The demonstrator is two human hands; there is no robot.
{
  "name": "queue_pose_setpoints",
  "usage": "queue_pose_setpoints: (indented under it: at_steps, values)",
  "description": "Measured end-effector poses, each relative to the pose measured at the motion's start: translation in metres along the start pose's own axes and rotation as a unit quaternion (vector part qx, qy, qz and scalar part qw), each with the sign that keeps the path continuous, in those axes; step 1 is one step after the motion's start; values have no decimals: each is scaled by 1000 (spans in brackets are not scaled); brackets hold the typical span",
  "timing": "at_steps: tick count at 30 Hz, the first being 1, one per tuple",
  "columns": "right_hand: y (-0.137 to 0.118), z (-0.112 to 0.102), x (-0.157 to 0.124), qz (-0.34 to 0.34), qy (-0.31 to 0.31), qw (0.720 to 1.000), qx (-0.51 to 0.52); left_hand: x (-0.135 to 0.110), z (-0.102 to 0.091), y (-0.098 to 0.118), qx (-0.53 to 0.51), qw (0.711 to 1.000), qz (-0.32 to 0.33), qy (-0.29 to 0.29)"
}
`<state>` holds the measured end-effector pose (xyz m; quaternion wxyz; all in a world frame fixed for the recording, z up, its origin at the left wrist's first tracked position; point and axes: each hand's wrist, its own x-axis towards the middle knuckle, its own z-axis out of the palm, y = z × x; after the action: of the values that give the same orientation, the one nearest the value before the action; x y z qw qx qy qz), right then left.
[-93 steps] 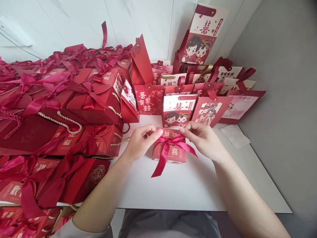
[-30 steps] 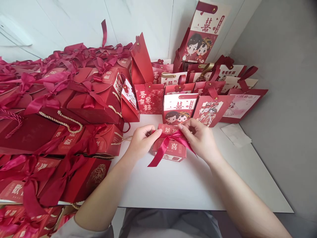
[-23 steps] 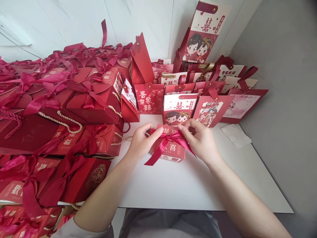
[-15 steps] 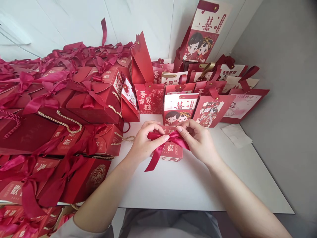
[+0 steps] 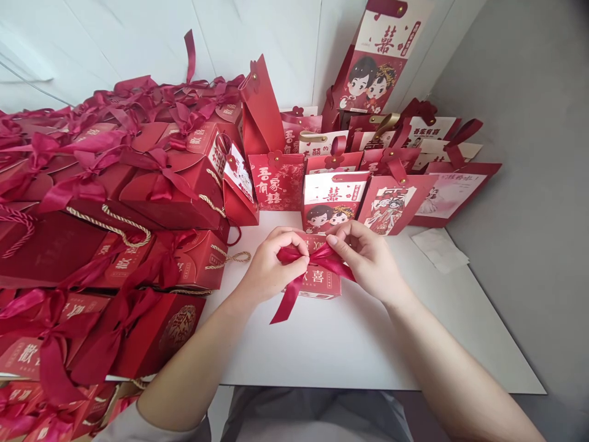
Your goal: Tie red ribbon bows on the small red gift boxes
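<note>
White table (image 5: pixel 322 350) before a pale, faintly veined wall (image 5: pixel 262 31) with thin seams, grey wall (image 5: pixel 515 123) at right, soft light.

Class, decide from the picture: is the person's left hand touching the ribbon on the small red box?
Touching. The head view shows it: the left hand's thumb and forefinger pinch the ribbon beside its knot.

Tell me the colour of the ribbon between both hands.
The satin ribbon is crimson, best in head view.

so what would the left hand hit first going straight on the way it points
Beyond the ribbon it pinches, the left hand would probably meet the right hand first, though their heights over the box are unclear.
</note>
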<state>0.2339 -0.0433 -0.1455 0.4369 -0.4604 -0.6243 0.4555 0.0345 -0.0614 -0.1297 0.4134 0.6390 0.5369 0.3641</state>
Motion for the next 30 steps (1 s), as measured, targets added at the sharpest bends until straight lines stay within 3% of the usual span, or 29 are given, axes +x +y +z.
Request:
queue_pose_setpoints:
  at_steps: [14, 18, 22, 26, 30]
  values:
    - [4, 3, 3, 21, 9, 1000, 12, 0, 0, 1, 13, 1000, 0, -5]
    - [0, -5, 5, 51, 7, 998, 23, -1, -4, 6, -39, 999, -32, 2]
    - [-5, -17, 7, 69, 36, 996, -32, 0, -6, 3, -76, 996, -35, 38]
    - [-9, -24, 7, 89, 18, 990, -108, 2, -5, -4, 0, 993, -45, 107]
    - [-12, -21, 5, 83, -22, 991, -102, 3, -8, -1, 100, 978, -63, 170]
